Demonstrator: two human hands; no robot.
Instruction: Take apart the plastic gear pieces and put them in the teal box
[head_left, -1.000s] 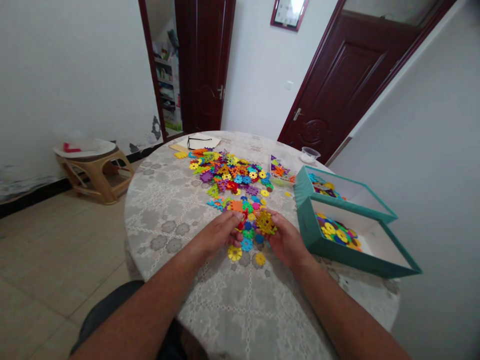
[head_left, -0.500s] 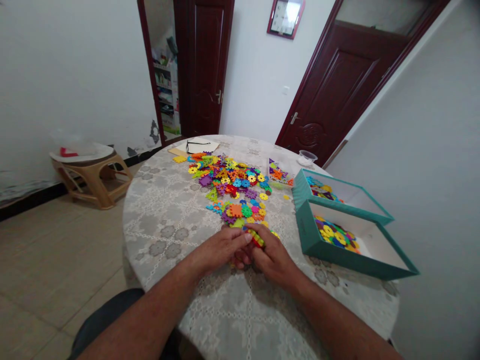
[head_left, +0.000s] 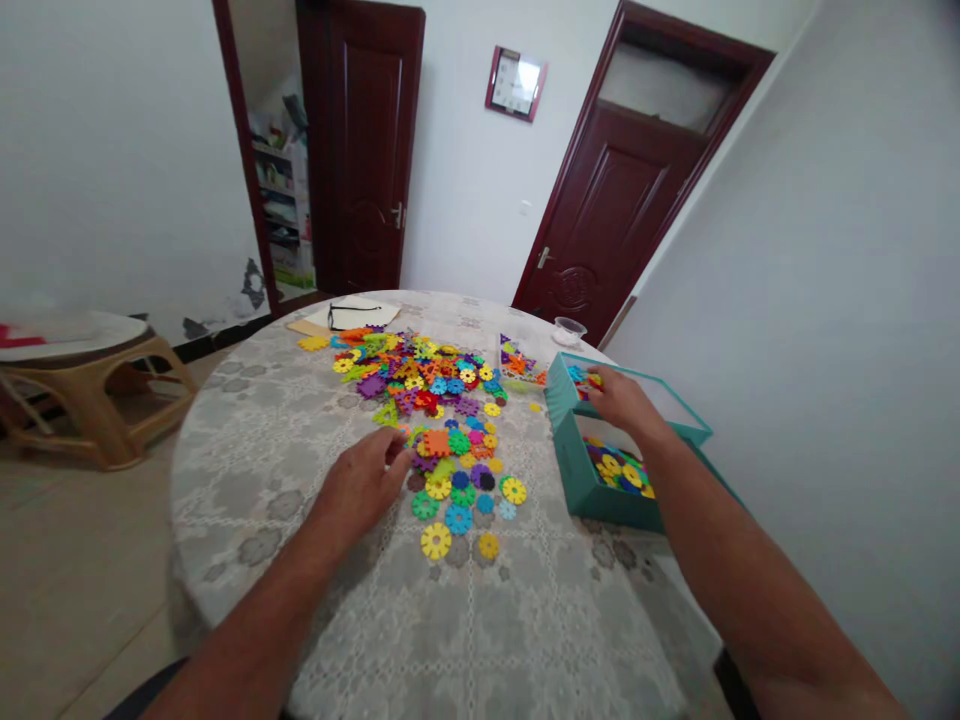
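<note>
My left hand (head_left: 366, 478) rests at the left side of the small heap of plastic pieces, thumb and fingers apart, with nothing visible in it. Near its fingertips lie an orange square piece (head_left: 436, 443) and a green notched disc (head_left: 458, 442). My right hand (head_left: 621, 398) is over the left end of the far teal box (head_left: 679, 408). Its fingertips are closed on a small stack of notched plastic discs (head_left: 595, 380), red and yellow, partly hidden by the fingers. Blue pieces (head_left: 576, 373) lie in the box beside it.
Loose yellow discs (head_left: 436, 541) lie nearer me. A large mixed heap of pieces (head_left: 427, 372) spreads behind. The near teal box (head_left: 576, 480) holds more discs. Farther back are a clear tray (head_left: 517, 356), a clear bowl (head_left: 569, 330) and glasses on paper (head_left: 352, 312).
My hands were together in front of me around a red and yellow-green stack. My right hand has moved right to the far box; my left has moved left, uncovering loose discs. The view has shifted right.
</note>
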